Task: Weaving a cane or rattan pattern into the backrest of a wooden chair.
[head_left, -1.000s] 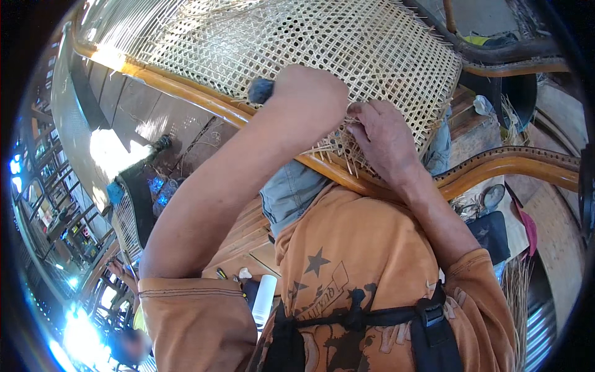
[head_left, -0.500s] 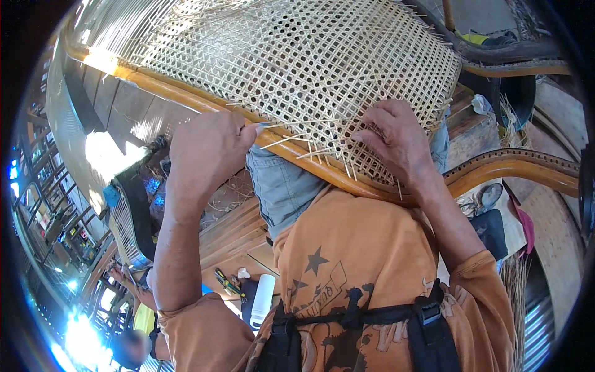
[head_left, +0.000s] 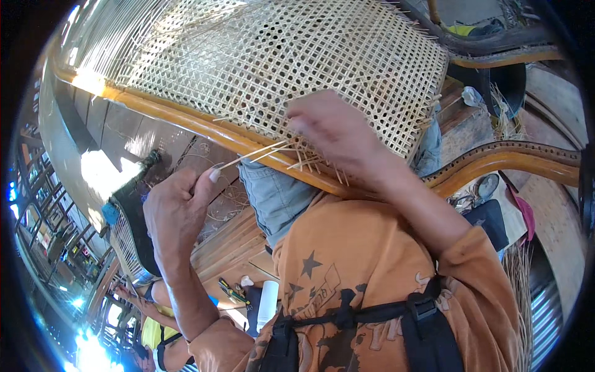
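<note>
A woven cane panel with open holes fills a varnished wooden chair frame, which lies across my lap. Beyond the frame's near rail, my left hand pinches a thin cane strand between thumb and finger. That strand runs taut back to the panel's near edge. Several loose cane ends stick out over the rail there. Over the weave close to those ends is my right hand, blurred and with fingers curled. What it holds, if anything, is not visible.
A curved wooden chair part with a row of holes reaches to the right. Pliers and a white cylinder lie at lower left. Another person sits at the lower left, and loose cane bundles lie at right.
My left hand has moved down and left, drawing the strand out over the rail. My right hand has shifted left across the weave.
</note>
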`<state>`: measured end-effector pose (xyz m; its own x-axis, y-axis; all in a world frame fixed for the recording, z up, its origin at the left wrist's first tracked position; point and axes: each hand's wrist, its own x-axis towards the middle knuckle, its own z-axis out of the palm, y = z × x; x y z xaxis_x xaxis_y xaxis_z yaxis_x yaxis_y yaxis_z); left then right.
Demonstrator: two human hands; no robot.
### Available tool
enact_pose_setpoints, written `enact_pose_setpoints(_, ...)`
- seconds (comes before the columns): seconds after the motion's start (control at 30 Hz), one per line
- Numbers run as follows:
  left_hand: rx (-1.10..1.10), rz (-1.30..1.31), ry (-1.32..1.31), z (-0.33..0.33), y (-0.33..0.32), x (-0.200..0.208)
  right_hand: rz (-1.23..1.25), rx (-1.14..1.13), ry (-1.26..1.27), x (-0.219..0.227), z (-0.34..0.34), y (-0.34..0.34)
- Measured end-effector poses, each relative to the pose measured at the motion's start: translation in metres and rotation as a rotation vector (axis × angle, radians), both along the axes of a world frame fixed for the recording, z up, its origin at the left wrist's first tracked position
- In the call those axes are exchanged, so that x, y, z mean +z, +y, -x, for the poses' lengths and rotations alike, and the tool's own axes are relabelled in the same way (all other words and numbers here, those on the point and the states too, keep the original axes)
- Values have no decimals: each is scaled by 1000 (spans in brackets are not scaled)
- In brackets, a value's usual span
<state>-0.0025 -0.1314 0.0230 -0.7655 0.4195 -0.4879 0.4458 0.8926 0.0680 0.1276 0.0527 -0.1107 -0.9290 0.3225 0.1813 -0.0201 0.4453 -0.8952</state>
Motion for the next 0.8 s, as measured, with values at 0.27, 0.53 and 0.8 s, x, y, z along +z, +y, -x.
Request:
enact_pose_setpoints(0.27,53,10,-6,7,9,8,125,197,58,3,39,-63)
enact_pose_setpoints(0.53,-12,16,-26,11,14,14,314,258,-59,15,34,-38)
enact_pose_setpoints(0.8,-50,-15,-63,10,18,11,145,168,-69,39,19,-28)
